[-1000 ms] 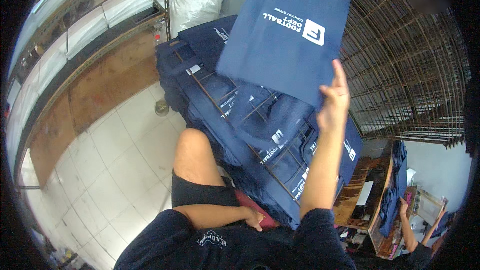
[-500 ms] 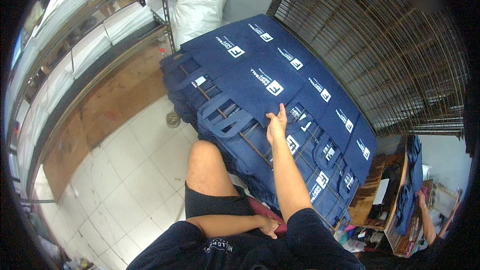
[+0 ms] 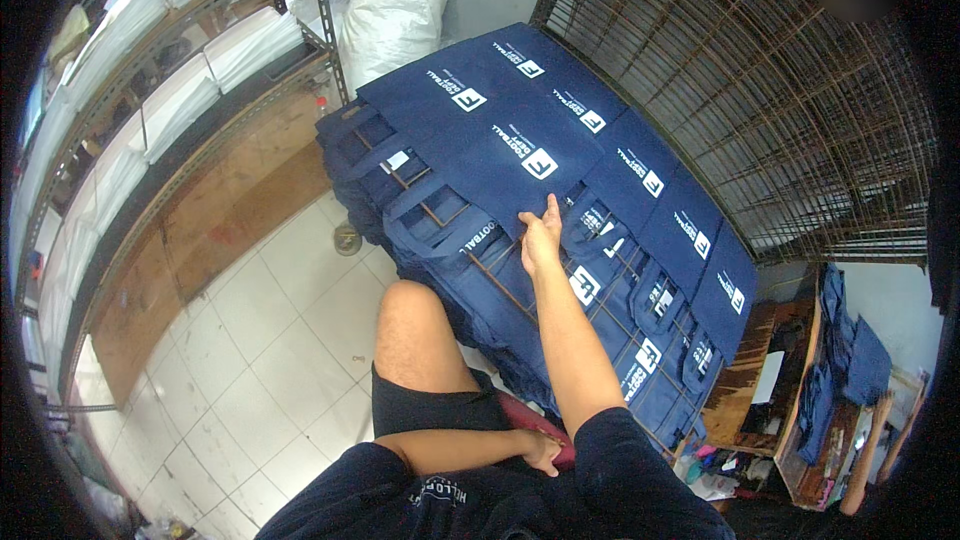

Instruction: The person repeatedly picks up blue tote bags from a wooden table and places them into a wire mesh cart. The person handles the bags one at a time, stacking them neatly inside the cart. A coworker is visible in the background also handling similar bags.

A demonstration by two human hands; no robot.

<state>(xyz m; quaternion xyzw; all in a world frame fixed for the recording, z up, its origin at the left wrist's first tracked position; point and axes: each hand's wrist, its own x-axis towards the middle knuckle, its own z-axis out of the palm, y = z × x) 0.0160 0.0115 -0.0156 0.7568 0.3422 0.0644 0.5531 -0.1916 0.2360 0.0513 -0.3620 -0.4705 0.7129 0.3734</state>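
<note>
Navy tote bags [image 3: 450,120] with white prints lie flat in overlapping rows on a wire rack. My right hand [image 3: 541,240] reaches over them and rests at the lower edge of a bag in the front row. Its index finger is stretched out and the thumb stands apart; the other fingers are mostly hidden. Below it, bag handles and bare rack wires [image 3: 500,282] show. Across my lap, my left hand [image 3: 541,452] is closed, beside a maroon surface [image 3: 530,418]. What its fingers hold, if anything, is hidden.
At left stands a metal shelf with stacked white sheets [image 3: 180,105] above a wooden panel [image 3: 200,240]. A white sack [image 3: 395,20] is at the back. Many wire racks [image 3: 740,70] lean at right. Beyond, another person's forearm [image 3: 868,455] is near navy fabric [image 3: 865,360] at a wooden bench.
The view has shifted slightly. My right hand stays at the bag's edge, and printing below a handle beside it now shows more. At right, navy fabric has come up by the other person's bench.
</note>
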